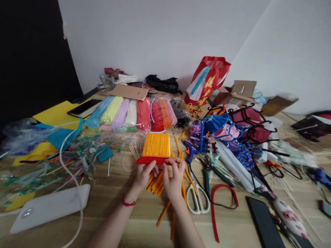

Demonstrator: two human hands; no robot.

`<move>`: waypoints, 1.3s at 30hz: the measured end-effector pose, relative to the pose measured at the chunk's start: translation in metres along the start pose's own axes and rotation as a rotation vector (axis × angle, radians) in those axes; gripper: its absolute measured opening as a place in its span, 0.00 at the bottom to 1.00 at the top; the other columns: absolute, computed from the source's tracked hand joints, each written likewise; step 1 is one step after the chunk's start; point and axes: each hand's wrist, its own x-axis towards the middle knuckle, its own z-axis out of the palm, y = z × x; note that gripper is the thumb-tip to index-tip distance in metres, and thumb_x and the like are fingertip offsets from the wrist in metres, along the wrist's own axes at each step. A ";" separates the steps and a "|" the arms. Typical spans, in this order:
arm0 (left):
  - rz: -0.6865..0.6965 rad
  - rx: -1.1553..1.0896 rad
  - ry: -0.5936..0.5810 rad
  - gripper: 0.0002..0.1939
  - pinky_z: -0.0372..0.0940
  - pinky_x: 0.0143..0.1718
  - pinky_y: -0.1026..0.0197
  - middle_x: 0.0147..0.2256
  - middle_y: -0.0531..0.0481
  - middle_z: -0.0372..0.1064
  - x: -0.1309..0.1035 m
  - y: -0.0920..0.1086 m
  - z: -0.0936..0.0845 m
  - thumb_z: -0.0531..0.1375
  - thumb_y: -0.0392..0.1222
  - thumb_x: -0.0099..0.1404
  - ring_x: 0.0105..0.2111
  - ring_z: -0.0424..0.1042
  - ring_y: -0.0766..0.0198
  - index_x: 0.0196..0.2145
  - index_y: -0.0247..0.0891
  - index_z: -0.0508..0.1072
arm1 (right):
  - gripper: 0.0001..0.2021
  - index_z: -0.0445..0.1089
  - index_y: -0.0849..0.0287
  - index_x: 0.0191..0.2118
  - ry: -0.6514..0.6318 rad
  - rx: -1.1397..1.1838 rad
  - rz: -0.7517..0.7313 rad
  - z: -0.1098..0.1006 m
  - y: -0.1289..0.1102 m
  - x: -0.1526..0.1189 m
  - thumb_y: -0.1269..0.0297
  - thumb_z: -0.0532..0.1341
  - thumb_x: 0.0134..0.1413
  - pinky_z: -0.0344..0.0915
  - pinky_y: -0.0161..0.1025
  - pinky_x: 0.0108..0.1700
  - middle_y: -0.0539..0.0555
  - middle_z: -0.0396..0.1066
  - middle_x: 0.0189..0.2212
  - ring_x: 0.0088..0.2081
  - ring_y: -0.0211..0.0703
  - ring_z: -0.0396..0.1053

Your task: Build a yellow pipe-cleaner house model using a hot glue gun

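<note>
A red fuzzy pipe cleaner strip (153, 160) runs level between both hands, along the near edge of a square panel (156, 145) covered in rows of orange-yellow pipe cleaner. My left hand (145, 175) pinches the strip toward its left part, thumb on top. At its right part my right hand (173, 176) grips it between thumb and fingers. Whether the strip is fixed to the panel I cannot tell. Beneath the hands lie several loose orange pipe cleaners (156, 185), partly hidden by them. A bent red pipe cleaner (214, 215) rests to the right.
White-handled scissors (198, 204), green-handled pliers (207, 179) and a blue glue gun (190, 150) lie right of the hands. Bagged coloured pipe cleaners (129, 112) line the back. A white power bank (51, 208) with a cable is at left, a black phone (263, 220) at right.
</note>
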 end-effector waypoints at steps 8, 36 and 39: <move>0.011 -0.016 0.004 0.20 0.59 0.21 0.64 0.16 0.50 0.66 0.000 -0.006 0.000 0.58 0.49 0.60 0.16 0.64 0.68 0.15 0.36 0.68 | 0.07 0.66 0.56 0.40 -0.063 0.026 0.051 -0.001 0.002 0.000 0.71 0.53 0.59 0.62 0.48 0.49 0.55 0.58 0.39 0.44 0.46 0.61; 0.041 -0.095 0.241 0.29 0.57 0.17 0.65 0.13 0.50 0.63 0.002 0.000 0.003 0.51 0.59 0.64 0.13 0.62 0.68 0.14 0.36 0.67 | 0.04 0.63 0.56 0.41 -0.032 0.123 0.103 0.004 0.013 -0.005 0.67 0.54 0.61 0.67 0.45 0.43 0.56 0.58 0.41 0.44 0.45 0.62; 0.035 -0.081 0.253 0.28 0.57 0.18 0.64 0.13 0.51 0.62 0.002 -0.002 0.003 0.51 0.58 0.65 0.14 0.62 0.68 0.15 0.37 0.66 | 0.06 0.63 0.55 0.44 -0.022 0.134 0.102 0.003 0.013 -0.005 0.66 0.54 0.61 0.68 0.43 0.41 0.56 0.59 0.42 0.44 0.45 0.62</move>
